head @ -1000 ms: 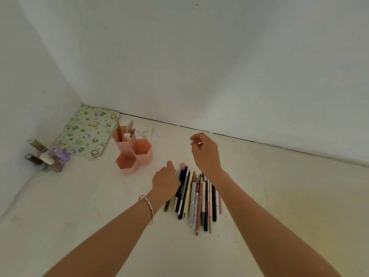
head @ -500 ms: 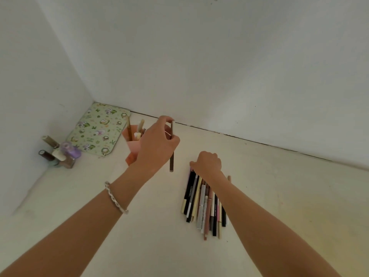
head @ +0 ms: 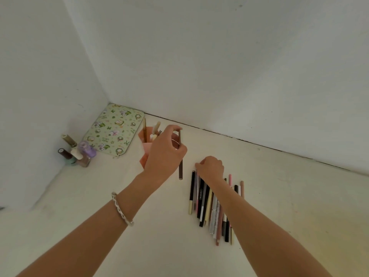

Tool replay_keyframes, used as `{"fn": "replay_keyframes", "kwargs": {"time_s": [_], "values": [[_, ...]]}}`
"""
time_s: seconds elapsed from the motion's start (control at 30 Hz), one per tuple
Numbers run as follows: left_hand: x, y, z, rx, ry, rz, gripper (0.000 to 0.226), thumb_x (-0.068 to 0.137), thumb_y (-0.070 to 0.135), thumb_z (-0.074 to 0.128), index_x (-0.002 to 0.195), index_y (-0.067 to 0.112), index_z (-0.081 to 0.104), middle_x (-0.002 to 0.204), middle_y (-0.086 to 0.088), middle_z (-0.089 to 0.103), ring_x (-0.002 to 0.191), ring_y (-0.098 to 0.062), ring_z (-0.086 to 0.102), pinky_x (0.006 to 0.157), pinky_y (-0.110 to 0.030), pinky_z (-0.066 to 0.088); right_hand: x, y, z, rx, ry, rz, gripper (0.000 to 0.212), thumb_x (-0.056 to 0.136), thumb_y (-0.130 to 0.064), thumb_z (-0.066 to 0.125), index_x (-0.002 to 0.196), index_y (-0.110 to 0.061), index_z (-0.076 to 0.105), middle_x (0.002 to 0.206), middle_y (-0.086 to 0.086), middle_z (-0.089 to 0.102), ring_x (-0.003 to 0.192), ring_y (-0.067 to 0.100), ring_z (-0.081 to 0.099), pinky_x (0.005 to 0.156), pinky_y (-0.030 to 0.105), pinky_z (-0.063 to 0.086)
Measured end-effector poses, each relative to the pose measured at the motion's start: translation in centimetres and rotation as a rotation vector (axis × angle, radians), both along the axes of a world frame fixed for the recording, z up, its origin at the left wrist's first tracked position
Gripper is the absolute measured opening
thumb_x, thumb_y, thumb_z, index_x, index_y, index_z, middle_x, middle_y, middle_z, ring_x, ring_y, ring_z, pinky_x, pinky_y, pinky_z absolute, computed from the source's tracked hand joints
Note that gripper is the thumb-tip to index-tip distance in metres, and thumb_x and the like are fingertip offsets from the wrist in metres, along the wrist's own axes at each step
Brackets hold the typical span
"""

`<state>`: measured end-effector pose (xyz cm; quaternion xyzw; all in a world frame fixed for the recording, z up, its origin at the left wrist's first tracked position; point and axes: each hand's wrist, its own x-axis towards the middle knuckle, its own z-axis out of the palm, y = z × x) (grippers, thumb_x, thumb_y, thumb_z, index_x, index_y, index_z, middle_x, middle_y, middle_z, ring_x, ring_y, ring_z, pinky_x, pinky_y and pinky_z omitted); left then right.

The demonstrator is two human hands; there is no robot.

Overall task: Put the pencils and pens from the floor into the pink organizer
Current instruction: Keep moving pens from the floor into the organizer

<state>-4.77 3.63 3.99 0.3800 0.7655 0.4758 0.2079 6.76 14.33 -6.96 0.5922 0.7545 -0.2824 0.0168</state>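
My left hand (head: 165, 151) is raised in front of the pink organizer (head: 145, 148) and pinches a dark brown pencil (head: 180, 166), which hangs nearly upright. The hand hides most of the organizer; several pencils stand in its back compartment. A row of several pens and pencils (head: 207, 204) lies on the pale floor to the right. My right hand (head: 210, 166) rests on the far end of that row with its fingers curled down onto the tips; I cannot see whether it grips one.
A green floral pouch (head: 115, 130) leans in the corner behind the organizer. Several nail polish bottles (head: 77, 152) stand to its left against the left wall. White walls close off the left side and the back.
My left hand lifted the brown pencil from the row and carried it up to the organizer. My right hand came down from the air onto the far end of the row.
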Motion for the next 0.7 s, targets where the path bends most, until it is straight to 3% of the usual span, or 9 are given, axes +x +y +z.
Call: {"fn": "replay_keyframes", "kwargs": {"time_s": [0.07, 0.17, 0.27, 0.33, 0.43, 0.57, 0.7], "values": [[-0.3, -0.3, 0.1, 0.024, 0.013, 0.018, 0.041, 0.085, 0.010, 0.065, 0.120, 0.029, 0.054, 0.086, 0.015, 0.059, 0.081, 0.001, 0.063, 0.071, -0.011, 0.050, -0.2, 0.2, 0.4, -0.048, 0.131, -0.085, 0.020, 0.085, -0.019, 0.053, 0.068, -0.011, 0.056, 0.068, 0.002, 0.060, 0.079, 0.025, 0.053, 0.073, 0.037, 0.045], [-1.1, -0.6, 1.0, 0.110, -0.060, 0.044, 0.052, 0.087, 0.006, 0.066, 0.128, 0.033, 0.048, 0.092, 0.005, 0.060, 0.081, -0.007, 0.066, 0.072, -0.025, 0.057, -0.2, 0.5, 2.3, -0.074, 0.389, -0.223, 0.009, 0.090, -0.020, 0.051, 0.085, -0.013, 0.052, 0.084, 0.006, 0.065, 0.072, 0.021, 0.057, 0.066, 0.035, 0.049], [-2.7, -1.0, 2.4, 0.222, -0.014, 0.118, 0.048, 0.088, 0.003, 0.067, 0.123, 0.029, 0.050, 0.091, 0.006, 0.062, 0.078, 0.003, 0.064, 0.064, -0.013, 0.054, -0.2, 1.2, 5.1, 0.067, 0.606, -0.290, 0.009, 0.096, -0.020, 0.049, 0.094, -0.011, 0.052, 0.080, 0.003, 0.064, 0.066, 0.018, 0.056, 0.057, 0.025, 0.044], [-4.2, -1.1, 3.4, 0.292, 0.025, 0.182, 0.044, 0.087, 0.002, 0.066, 0.121, 0.027, 0.051, 0.091, 0.008, 0.063, 0.080, 0.001, 0.065, 0.064, -0.015, 0.055, -0.1, 1.9, 7.2, 0.186, 0.719, -0.319, 0.008, 0.097, -0.019, 0.050, 0.100, -0.012, 0.052, 0.072, -0.003, 0.061, 0.062, 0.013, 0.056, 0.053, 0.016, 0.041], [-6.7, -1.5, 4.6, 0.406, 0.083, 0.294, 0.044, 0.087, -0.001, 0.063, 0.121, 0.024, 0.052, 0.100, 0.004, 0.060, 0.082, 0.001, 0.063, 0.065, -0.012, 0.053, -0.4, 2.1, 10.2, 0.297, 0.909, -0.350, 0.005, 0.096, -0.016, 0.052, 0.101, -0.015, 0.052, 0.072, 0.000, 0.065, 0.066, 0.010, 0.061, 0.058, 0.008, 0.042], [-8.9, -1.6, 4.0, 0.409, 0.221, 0.346, 0.043, 0.089, 0.000, 0.060, 0.125, 0.021, 0.051, 0.112, -0.003, 0.057, 0.086, -0.002, 0.062, 0.069, -0.016, 0.055, -1.6, 1.6, 13.2, 0.367, 1.095, -0.372, 0.006, 0.095, -0.013, 0.053, 0.096, -0.018, 0.053, 0.071, 0.000, 0.067, 0.072, 0.013, 0.066, 0.074, 0.023, 0.053], [-9.6, -1.4, 1.5, 0.291, 0.310, 0.261, 0.040, 0.092, 0.003, 0.060, 0.126, 0.022, 0.051, 0.113, 0.000, 0.053, 0.089, -0.009, 0.061, 0.075, -0.024, 0.056, -2.6, 0.7, 14.7, 0.367, 1.175, -0.373, 0.007, 0.095, -0.010, 0.053, 0.099, -0.016, 0.053, 0.069, -0.001, 0.066, 0.077, 0.014, 0.068, 0.079, 0.033, 0.056]]}}
